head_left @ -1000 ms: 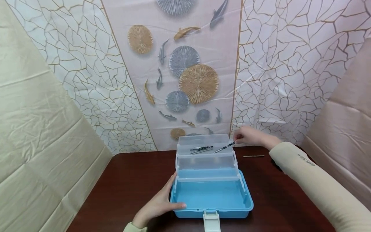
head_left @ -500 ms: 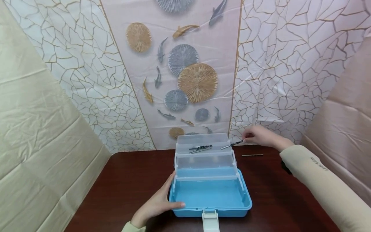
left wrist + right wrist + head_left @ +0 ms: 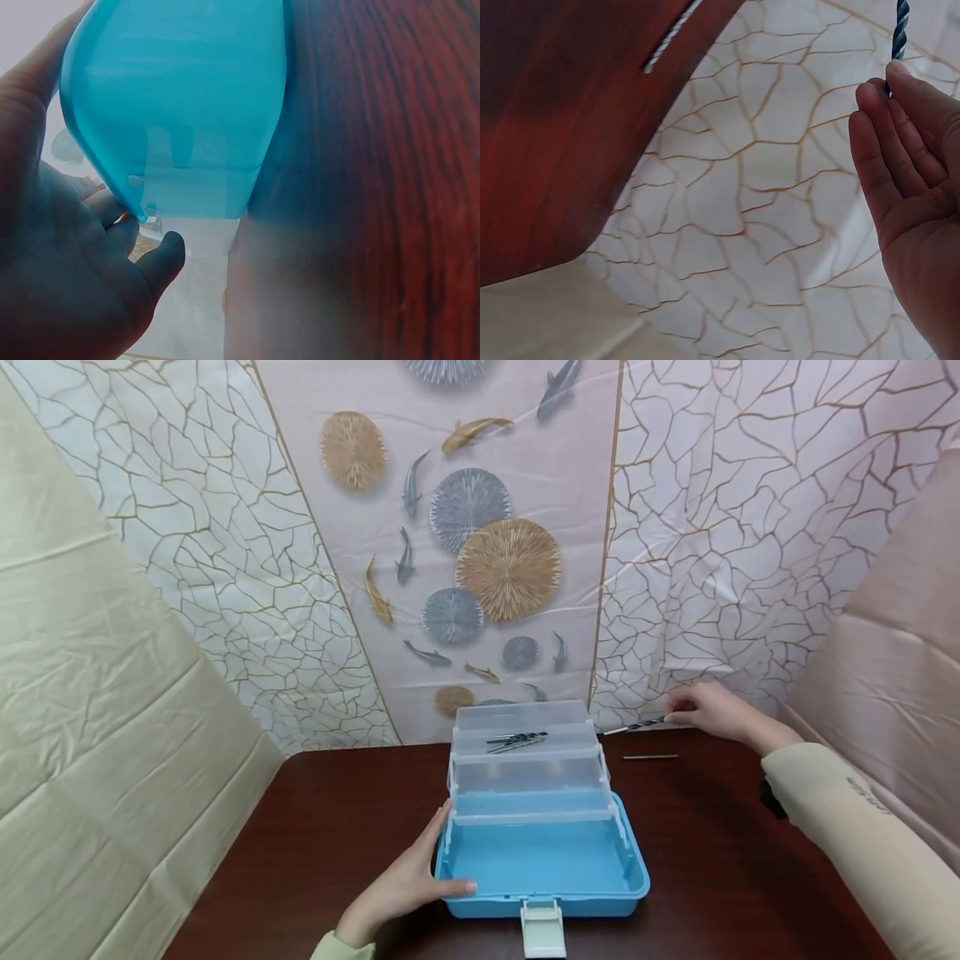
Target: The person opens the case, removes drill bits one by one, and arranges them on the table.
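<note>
My right hand [image 3: 708,708], held up over the back right of the table, pinches a dark spiral drill bit [image 3: 633,726] by one end. Its silver shank points left toward the toolbox; the spiral part [image 3: 901,30] shows above my fingertips in the right wrist view. With my left hand [image 3: 405,887] I hold the front left corner of the open blue toolbox [image 3: 547,907]. The thumb lies over the front rim, and the fingers run along the left side [image 3: 187,97]. Several drill bits [image 3: 517,741] lie together in the upper clear tray [image 3: 573,737].
A thin drill bit [image 3: 650,757] lies on the dark red table [image 3: 337,802], right of the trays. A lower clear tray [image 3: 532,772] stands over the toolbox's back part. The white latch [image 3: 543,931] hangs out in front. Patterned cloth [image 3: 675,568] rises behind the table.
My right hand has moved right with its drill bit, from over the upper tray to beyond the tray's right end. The left hand keeps its place on the toolbox.
</note>
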The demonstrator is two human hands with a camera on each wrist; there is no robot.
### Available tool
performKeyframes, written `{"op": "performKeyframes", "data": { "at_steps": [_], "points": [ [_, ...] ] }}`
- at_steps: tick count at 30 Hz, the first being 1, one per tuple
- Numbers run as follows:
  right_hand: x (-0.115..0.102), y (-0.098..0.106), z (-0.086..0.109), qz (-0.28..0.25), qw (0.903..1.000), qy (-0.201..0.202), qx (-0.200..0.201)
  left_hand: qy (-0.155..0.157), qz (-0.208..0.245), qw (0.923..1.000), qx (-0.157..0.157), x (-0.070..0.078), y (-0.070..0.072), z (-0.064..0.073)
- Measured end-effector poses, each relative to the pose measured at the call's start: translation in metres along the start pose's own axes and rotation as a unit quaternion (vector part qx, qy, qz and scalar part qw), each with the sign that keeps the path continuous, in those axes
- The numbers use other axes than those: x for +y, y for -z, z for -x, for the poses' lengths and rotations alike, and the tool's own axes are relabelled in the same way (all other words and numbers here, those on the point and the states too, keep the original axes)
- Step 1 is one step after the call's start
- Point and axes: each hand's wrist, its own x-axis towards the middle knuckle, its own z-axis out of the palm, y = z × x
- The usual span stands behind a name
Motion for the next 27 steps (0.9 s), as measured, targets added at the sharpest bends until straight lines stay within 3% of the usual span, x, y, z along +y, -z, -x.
{"op": "performKeyframes", "data": {
  "at_steps": [7,20,27],
  "points": [
    [0.023,-0.013,0.009,0.002,0.9991,-0.042,-0.007,-0.008,0.006,0.9999,-0.009,0.000,0.001,-0.001],
    [0.052,-0.052,0.020,-0.011,0.9985,-0.052,-0.013,-0.013,-0.001,0.9999,-0.004,0.001,0.003,0.000],
    [0.061,-0.074,0.026,-0.010,0.9976,-0.068,-0.011,0.002,0.016,0.9999,-0.006,-0.002,0.000,0.002]
  ]
}}
